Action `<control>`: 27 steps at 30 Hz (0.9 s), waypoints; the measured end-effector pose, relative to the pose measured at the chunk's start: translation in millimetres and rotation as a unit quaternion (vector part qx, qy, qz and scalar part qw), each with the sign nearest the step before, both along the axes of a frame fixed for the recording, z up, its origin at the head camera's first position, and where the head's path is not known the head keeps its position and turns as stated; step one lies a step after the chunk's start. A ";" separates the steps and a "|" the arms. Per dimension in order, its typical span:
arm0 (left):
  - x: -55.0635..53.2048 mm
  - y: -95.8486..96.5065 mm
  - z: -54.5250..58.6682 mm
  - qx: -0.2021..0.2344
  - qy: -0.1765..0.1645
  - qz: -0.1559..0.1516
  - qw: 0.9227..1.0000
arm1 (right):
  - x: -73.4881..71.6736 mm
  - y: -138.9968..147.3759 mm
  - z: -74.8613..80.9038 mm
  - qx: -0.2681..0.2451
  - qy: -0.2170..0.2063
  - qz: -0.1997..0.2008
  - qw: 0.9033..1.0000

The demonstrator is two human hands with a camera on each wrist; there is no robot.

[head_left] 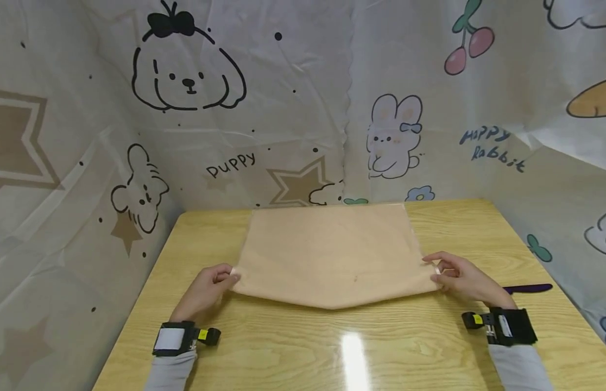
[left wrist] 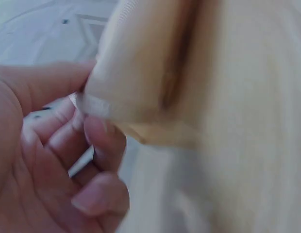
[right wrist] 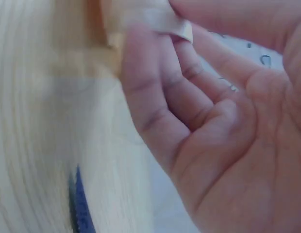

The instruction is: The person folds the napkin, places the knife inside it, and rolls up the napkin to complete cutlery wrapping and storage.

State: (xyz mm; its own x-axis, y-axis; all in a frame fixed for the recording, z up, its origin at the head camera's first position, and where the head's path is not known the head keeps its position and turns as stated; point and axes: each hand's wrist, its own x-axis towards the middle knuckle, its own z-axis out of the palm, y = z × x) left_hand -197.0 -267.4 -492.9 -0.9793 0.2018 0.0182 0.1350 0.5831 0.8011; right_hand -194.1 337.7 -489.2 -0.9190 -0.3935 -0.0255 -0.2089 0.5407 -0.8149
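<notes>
Holding one corner of the cloth [head_left: 332, 255] in each hand, I have it spread in front of me on the wooden table [head_left: 283, 347]. From the middle of the cloth, my left hand [head_left: 207, 288] is at 8 o'clock, and its thumb and fingers pinch the corner there. My right hand [head_left: 464, 278] is between 3 and 4 o'clock, and it pinches the other near corner, also between thumb and fingers. A pale strip of the edge shows at this right corner.

The far side of the cloth reaches to the far edge of the table, at 12 o'clock. Its near side bows toward me and makes a blunt point at 6 o'clock. One small dark mark is on it, a little toward 5 o'clock.

Beyond my right wrist, farther out at about 4 o'clock, lies a purple knife [head_left: 530, 288], apart from the cloth. A patch of light [head_left: 355, 361] shines on the wood at 6 o'clock. Behind the table, at 12 o'clock, hangs a printed sheet [head_left: 293, 60], with a puppy [head_left: 188, 84] toward 11 and a rabbit [head_left: 395, 138] toward 1.
</notes>
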 end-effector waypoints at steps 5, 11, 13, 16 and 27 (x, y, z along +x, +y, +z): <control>13.3 1.0 11.4 0.016 -0.044 0.050 0.998 | 9.0 -1.7 9.5 -0.010 -0.005 -0.061 0.998; 23.9 3.3 7.3 -0.062 -0.084 0.066 0.992 | 22.5 -0.1 -0.4 0.004 -0.026 -0.082 0.996; 30.8 1.8 6.5 -0.092 -0.091 0.064 0.989 | 28.8 1.3 -6.3 0.017 -0.031 -0.073 0.997; 44.0 -3.1 8.3 -0.108 -0.093 0.055 0.988 | 39.7 4.6 -11.0 0.032 -0.021 -0.056 0.998; 67.1 -11.4 -0.7 -0.081 -0.029 -0.011 0.996 | 59.0 -0.1 -15.2 0.048 0.045 -0.025 0.998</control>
